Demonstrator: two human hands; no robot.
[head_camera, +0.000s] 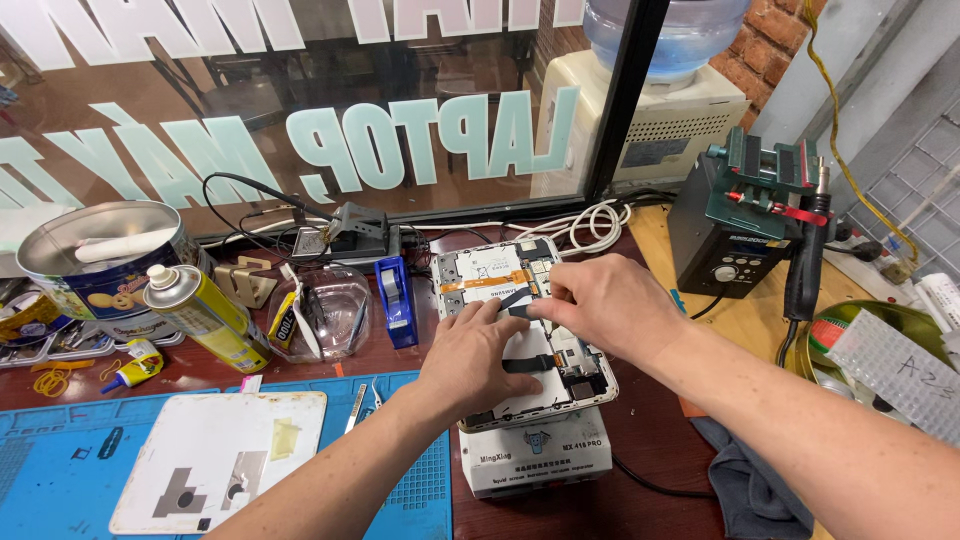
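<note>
Flanking the opened tablet (520, 330): tape dispenser (396, 300), hot-air station (735, 225).

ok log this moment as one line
left hand: pressing on opened tablet | right hand: pinching black strip | tablet: on white machine

Electronics repair shop, lettered shopfront window (300, 110), hot-air station (730, 235), blue work mat (60, 470)

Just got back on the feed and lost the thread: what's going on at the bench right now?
A person is working on an opened tablet lying on a white heating base. The left hand presses flat on the white battery area, fingers up against a black flex strip. The right hand pinches at the same strip near the orange ribbon cable. The removed back cover lies on the blue mat.
</note>
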